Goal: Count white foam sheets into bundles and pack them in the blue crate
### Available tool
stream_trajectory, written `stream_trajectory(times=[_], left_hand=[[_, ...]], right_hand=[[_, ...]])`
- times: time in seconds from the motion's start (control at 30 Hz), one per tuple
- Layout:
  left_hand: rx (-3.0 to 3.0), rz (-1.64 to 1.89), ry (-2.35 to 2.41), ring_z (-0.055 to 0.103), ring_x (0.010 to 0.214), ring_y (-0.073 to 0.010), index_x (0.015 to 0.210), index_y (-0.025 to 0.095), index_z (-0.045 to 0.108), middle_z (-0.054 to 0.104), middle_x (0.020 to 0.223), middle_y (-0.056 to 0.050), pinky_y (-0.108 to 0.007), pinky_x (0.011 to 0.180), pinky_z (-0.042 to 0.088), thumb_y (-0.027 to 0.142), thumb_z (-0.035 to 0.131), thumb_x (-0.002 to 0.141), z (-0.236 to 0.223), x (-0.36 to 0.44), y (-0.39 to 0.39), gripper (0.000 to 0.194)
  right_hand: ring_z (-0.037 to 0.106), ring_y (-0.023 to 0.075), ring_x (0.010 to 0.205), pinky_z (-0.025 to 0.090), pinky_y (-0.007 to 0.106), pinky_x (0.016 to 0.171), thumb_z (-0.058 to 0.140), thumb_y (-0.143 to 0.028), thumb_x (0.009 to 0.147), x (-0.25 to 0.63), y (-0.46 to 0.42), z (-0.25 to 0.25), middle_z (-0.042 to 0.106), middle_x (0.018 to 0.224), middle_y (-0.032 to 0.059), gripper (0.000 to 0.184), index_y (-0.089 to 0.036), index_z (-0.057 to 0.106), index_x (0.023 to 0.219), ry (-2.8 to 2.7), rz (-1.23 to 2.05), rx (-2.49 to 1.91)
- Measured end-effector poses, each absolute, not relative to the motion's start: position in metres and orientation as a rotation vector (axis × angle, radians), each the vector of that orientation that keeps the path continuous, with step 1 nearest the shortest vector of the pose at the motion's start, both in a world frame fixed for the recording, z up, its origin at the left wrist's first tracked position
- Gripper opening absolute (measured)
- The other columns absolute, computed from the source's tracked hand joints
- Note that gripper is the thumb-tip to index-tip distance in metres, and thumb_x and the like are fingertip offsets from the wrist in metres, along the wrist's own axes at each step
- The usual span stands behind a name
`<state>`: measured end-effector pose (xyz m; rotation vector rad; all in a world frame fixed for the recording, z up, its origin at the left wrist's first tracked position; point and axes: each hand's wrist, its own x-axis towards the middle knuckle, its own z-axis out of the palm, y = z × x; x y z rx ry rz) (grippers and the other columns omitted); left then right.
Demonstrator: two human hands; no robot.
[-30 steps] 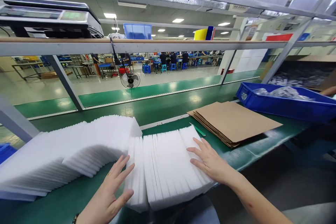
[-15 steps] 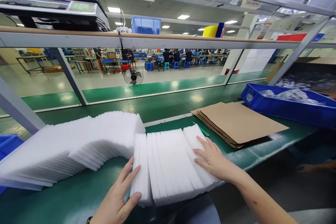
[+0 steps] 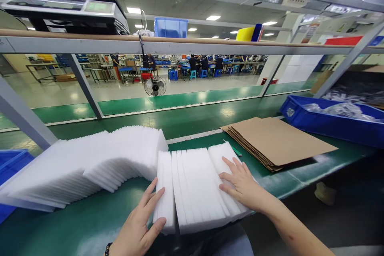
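Observation:
A row of white foam sheets point(image 3: 195, 184) stands on edge on the green table point(image 3: 75, 224) in front of me. My left hand point(image 3: 141, 224) lies flat against the left end of this row, fingers stretched out, thumb on the front edge. My right hand point(image 3: 241, 184) rests open on the row's right end, fingers spread over the sheets. A longer fanned stack of white foam sheets point(image 3: 90, 164) leans to the left of the row.
A pile of brown cardboard sheets point(image 3: 276, 142) lies to the right, with a green pen point(image 3: 232, 149) beside it. A blue bin point(image 3: 330, 122) of plastic bags stands at far right, another blue bin point(image 3: 12, 164) at far left. A scale point(image 3: 63, 8) sits on the overhead shelf.
My left hand has pressed in against the left end of the foam row, closing the sheets together. My right hand has stayed on the right end.

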<state>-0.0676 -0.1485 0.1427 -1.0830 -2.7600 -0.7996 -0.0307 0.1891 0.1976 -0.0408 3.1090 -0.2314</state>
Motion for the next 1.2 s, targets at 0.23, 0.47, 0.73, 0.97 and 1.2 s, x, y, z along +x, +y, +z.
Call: stream_trajectory(times=[0.23,0.47,0.73,0.97,1.2], left_hand=[[-1.070,-0.850,-2.756,0.032,0.128,-0.0242,0.136,0.029,0.024,0.010,0.148,-0.005,-0.035,0.097,0.041,0.037,0.037,0.088,0.142,-0.067,-0.148,0.050],[-1.070,-0.934,-2.779,0.035,0.126,-0.0226,0.135,0.029,0.025,0.008,0.148,-0.004,-0.029,0.090,0.046,0.038,0.038,0.088,0.143,-0.067,-0.147,0.050],[-1.064,-1.029,-2.798,0.049,0.112,-0.0220,0.135,0.029,0.023,0.006,0.148,-0.006,-0.027,0.074,0.052,0.039,0.038,0.088,0.142,-0.067,-0.148,0.051],[-1.064,-0.983,-2.803,0.046,0.116,-0.0248,0.136,0.028,0.024,0.007,0.148,-0.006,-0.030,0.077,0.052,0.039,0.038,0.087,0.144,-0.068,-0.148,0.051],[-1.072,-0.941,-2.783,0.048,0.114,-0.0251,0.135,0.027,0.026,0.009,0.147,-0.007,-0.032,0.077,0.053,0.039,0.038,0.087,0.145,-0.068,-0.148,0.051]], right_hand=[[0.006,0.0259,0.133,0.008,0.050,0.106,0.031,-0.034,0.086,-0.028,0.187,0.197,0.027,0.141,0.0039,0.033,-0.027,0.047,0.114,3.152,-0.260,-0.167],[0.003,0.0353,0.132,0.003,0.056,0.103,0.030,-0.061,0.082,-0.035,0.169,0.203,0.023,0.143,0.0039,0.047,-0.027,0.061,0.088,3.095,-0.269,-0.125],[0.005,0.0278,0.133,0.006,0.051,0.106,0.034,-0.042,0.085,-0.032,0.177,0.202,0.021,0.144,0.0082,0.040,-0.022,0.049,0.117,3.085,-0.209,-0.144],[0.004,0.0294,0.133,0.004,0.053,0.105,0.027,-0.041,0.088,-0.033,0.161,0.201,0.023,0.143,0.0031,0.035,-0.027,0.059,0.094,3.092,-0.267,-0.140],[0.002,0.0330,0.132,0.003,0.055,0.103,0.032,-0.059,0.083,-0.036,0.157,0.200,0.020,0.145,0.0059,0.045,-0.027,0.062,0.092,3.072,-0.243,-0.149]])
